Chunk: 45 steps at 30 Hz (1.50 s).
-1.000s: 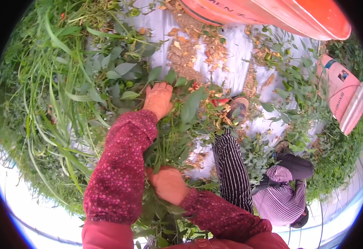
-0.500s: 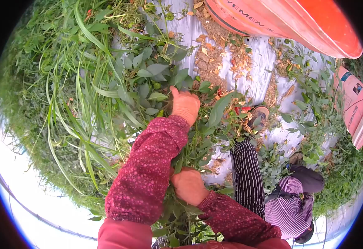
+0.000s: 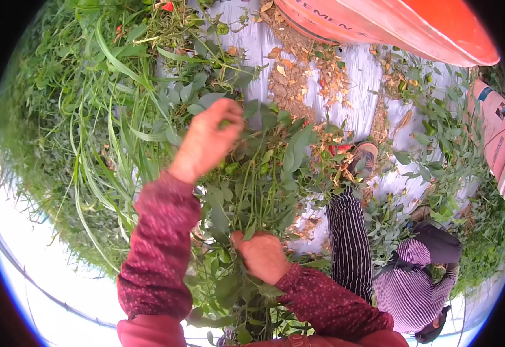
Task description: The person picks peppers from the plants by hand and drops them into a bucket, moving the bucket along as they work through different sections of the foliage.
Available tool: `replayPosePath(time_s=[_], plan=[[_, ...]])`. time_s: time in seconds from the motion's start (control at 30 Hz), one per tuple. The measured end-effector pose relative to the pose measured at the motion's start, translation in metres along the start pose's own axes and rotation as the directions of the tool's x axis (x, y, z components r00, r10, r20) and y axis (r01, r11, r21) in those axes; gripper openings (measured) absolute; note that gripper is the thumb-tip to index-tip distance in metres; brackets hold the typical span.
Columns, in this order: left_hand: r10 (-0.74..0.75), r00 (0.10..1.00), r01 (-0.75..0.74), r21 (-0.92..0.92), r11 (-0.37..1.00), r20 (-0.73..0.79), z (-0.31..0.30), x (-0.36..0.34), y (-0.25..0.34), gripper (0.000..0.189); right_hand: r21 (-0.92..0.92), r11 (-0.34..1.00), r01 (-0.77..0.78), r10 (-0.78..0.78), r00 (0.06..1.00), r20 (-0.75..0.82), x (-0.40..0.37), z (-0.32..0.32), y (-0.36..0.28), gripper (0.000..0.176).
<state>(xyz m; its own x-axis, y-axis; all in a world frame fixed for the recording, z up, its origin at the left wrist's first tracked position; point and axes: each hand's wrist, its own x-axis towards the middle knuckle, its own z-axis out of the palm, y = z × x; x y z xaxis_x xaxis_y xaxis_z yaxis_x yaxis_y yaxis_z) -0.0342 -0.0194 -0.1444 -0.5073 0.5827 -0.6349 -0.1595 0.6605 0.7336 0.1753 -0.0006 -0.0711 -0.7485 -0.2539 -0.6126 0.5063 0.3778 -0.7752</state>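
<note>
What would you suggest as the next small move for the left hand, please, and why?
I would probably lower the left hand to the green stems near it and part them gently. The right hand appears closed around them lower down, which likely steadies them, while the left hand is raised above the plants, though blur hides whether it holds anything.

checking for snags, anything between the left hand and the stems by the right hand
In this view, leaves lie between the left hand and the stems beside the right hand; depth is unclear.
</note>
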Motion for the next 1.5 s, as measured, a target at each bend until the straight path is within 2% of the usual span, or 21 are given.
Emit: replayPosePath(time_s=[0.03, 0.1, 0.13, 0.17, 0.23, 0.33, 0.4, 0.47, 0.7, 0.83, 0.9, 0.93, 1.0, 1.03, 1.07, 1.13, 1.2, 1.33, 1.4, 1.43, 1.5], plan=[[-0.043, 0.999, 0.048, 0.276, 0.96, -0.023, -0.016, 0.005, -0.019, 0.017, 0.0, 1.0, 0.002, -0.002, 1.0, -0.004, 0.0, 0.0, 0.0, 0.034], [-0.135, 0.988, 0.148, 0.739, 0.657, -0.078, -0.034, 0.008, -0.056, 0.015, 0.007, 1.0, 0.009, -0.009, 0.999, -0.032, 0.0, 0.002, 0.001, 0.034], [-0.186, 0.976, 0.181, 0.89, 0.418, -0.111, -0.037, 0.007, -0.066, 0.018, 0.011, 1.0, 0.009, -0.008, 0.999, -0.035, 0.0, 0.001, 0.001, 0.034], [-0.188, 0.976, 0.178, 0.892, 0.415, -0.108, -0.04, 0.006, -0.077, 0.018, 0.019, 1.0, 0.005, -0.005, 1.0, -0.03, 0.0, 0.0, 0.0, 0.033], [-0.208, 0.952, 0.3, 0.814, 0.497, -0.224, -0.043, 0.003, -0.098, 0.025, 0.026, 1.0, 0.002, -0.001, 1.0, -0.021, 0.0, 0.004, 0.001, 0.033], [-0.188, 0.938, 0.346, 0.754, 0.558, -0.292, -0.034, 0.013, -0.12, 0.03, 0.074, 0.997, 0.016, -0.005, 0.989, -0.151, 0.001, 0.015, 0.005, 0.027], [-0.259, 0.906, 0.422, 0.752, 0.507, -0.334, -0.025, 0.024, -0.117, 0.035, 0.08, 0.997, 0.017, -0.005, 0.99, -0.139, 0.001, 0.015, 0.005, 0.024], [-0.413, 0.799, 0.602, 0.558, 0.571, -0.438, -0.026, 0.034, -0.122, 0.038, 0.075, 0.997, 0.027, -0.016, 0.99, -0.142, 0.002, 0.014, 0.005, 0.025], [-0.292, 0.842, 0.533, 0.615, 0.581, -0.453, -0.022, 0.044, -0.118, 0.038, 0.044, 0.999, 0.0, 0.001, 1.0, -0.018, 0.002, 0.001, -0.001, 0.033], [-0.351, 0.784, 0.606, 0.508, 0.613, -0.512, -0.023, 0.044, -0.125, 0.038, 0.061, 0.997, 0.041, -0.031, 0.989, -0.144, 0.002, 0.011, 0.003, 0.032], [-0.247, 0.887, 0.417, 0.447, 0.791, -0.391, -0.035, 0.036, -0.145, 0.03, 0.059, 0.998, 0.023, -0.015, 0.992, -0.124, 0.002, 0.01, 0.002, 0.031], [-0.249, 0.887, 0.419, 0.451, 0.788, -0.389, -0.037, 0.032, -0.147, 0.03, 0.064, 0.998, 0.023, -0.014, 0.992, -0.124, 0.002, 0.012, 0.003, 0.031], [-0.183, 0.935, 0.257, 0.223, 0.94, -0.305, -0.043, 0.017, -0.136, 0.025, 0.067, 0.997, 0.026, -0.017, 0.99, -0.138, 0.002, 0.017, 0.005, 0.031], [-0.43, 0.868, 0.439, -0.016, 0.898, -0.248, -0.04, 0.008, -0.087, 0.024, 0.067, 0.997, 0.027, -0.017, 0.99, -0.14, 0.002, 0.014, 0.004, 0.031], [-0.426, 0.87, 0.436, -0.015, 0.9, -0.246, -0.045, 0.003, -0.069, 0.024, 0.078, 0.997, 0.028, -0.017, 0.991, -0.131, 0.002, 0.01, 0.004, 0.03], [-0.628, 0.772, 0.625, -0.067, 0.778, -0.1, -0.056, -0.003, -0.053, 0.022, 0.089, 0.996, 0.03, -0.019, 0.993, -0.12, 0.002, 0.007, 0.002, 0.029], [-0.635, 0.772, 0.634, -0.031, 0.773, -0.027, -0.074, -0.008, -0.051, 0.021, 0.09, 0.996, 0.023, -0.011, 0.991, -0.132, 0.002, 0.007, 0.001, 0.03], [-0.666, 0.741, 0.671, -0.156, 0.725, 0.09, -0.091, -0.014, -0.036, 0.019, 0.103, 0.994, 0.035, -0.02, 0.99, -0.142, 0.003, 0.01, 0.004, 0.031], [-0.504, 0.819, 0.573, -0.412, 0.708, 0.273, -0.1, -0.014, -0.031, 0.019, 0.098, 0.995, 0.011, 0.0, 0.994, -0.107, 0.003, 0.007, 0.003, 0.033], [-0.39, 0.901, 0.429, -0.53, 0.732, 0.191, -0.105, -0.012, -0.012, 0.018, 0.103, 0.995, 0.006, 0.005, 0.994, -0.106, 0.002, 0.009, 0.002, 0.033], [-0.383, 0.912, 0.409, -0.42, 0.81, 0.149, -0.109, -0.002, 0.017, 0.018, 0.082, 0.997, -0.015, 0.022, 0.996, -0.089, 0.003, 0.012, 0.003, 0.032]])
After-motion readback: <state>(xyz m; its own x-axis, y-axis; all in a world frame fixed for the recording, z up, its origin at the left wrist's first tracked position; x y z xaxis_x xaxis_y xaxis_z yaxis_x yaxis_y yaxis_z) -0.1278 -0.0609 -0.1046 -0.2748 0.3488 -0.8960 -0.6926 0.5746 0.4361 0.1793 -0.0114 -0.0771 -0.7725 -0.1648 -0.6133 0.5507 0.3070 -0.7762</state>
